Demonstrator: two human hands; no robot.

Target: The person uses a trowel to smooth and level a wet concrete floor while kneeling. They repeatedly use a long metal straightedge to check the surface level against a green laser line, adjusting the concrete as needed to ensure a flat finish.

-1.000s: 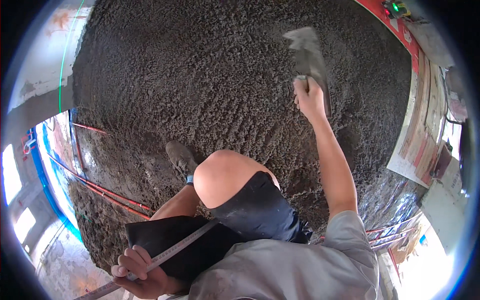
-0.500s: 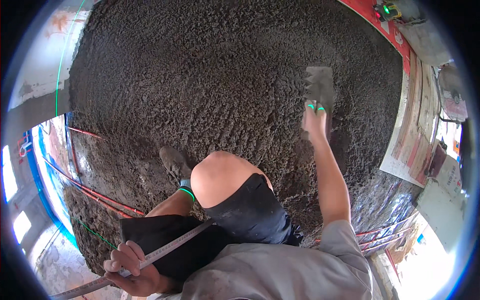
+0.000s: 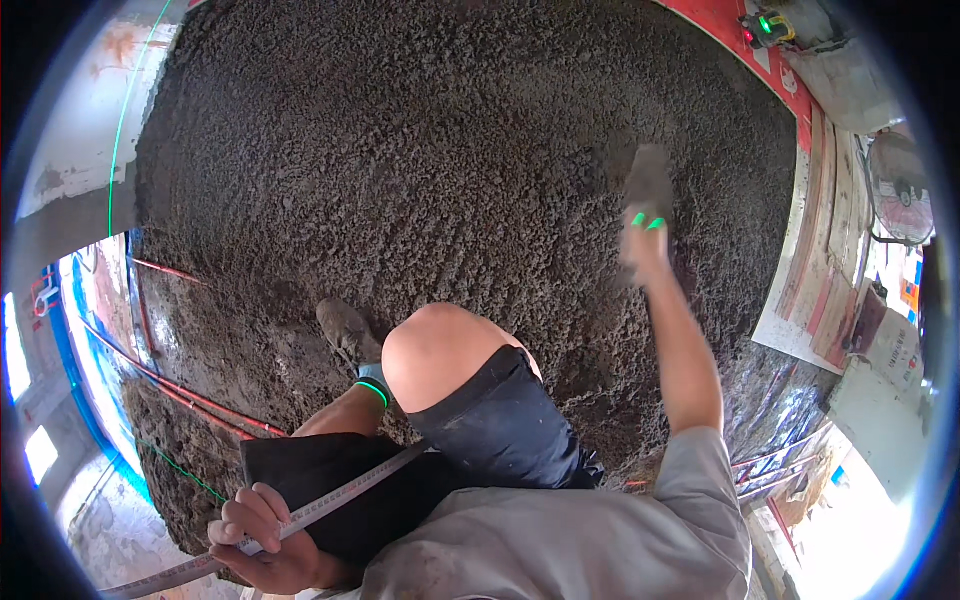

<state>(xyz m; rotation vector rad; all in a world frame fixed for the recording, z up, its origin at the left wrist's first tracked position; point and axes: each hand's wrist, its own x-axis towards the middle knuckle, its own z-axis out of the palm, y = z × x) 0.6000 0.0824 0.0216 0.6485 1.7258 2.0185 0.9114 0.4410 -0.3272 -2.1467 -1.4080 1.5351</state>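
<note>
My right hand [image 3: 646, 245], blurred by motion, grips a grey notched trowel [image 3: 652, 180] over dark, coarse wet mortar [image 3: 430, 190]. Green laser light crosses its fingers. The trowel's blade points away from me, and its smeared outline hides the teeth. At the lower left, the fingers of my left hand [image 3: 265, 538] are wrapped round a long pale measuring strip [image 3: 345, 492] with graduated marks. This strip slants from the lower left edge up across my dark shorts to beside my bent knee. Its upper end is hidden by my leg.
Red pipes [image 3: 190, 392] run along the left side. A laser level [image 3: 768, 30] glows at the far right near a red and white board edge [image 3: 740, 45]. Boards [image 3: 815, 270] line the right. My muddy shoe [image 3: 345, 328] stands on the mortar.
My right hand and the trowel have moved slightly right, and the blade now looks narrower and more blurred. My left hand stays in place on the measuring strip.
</note>
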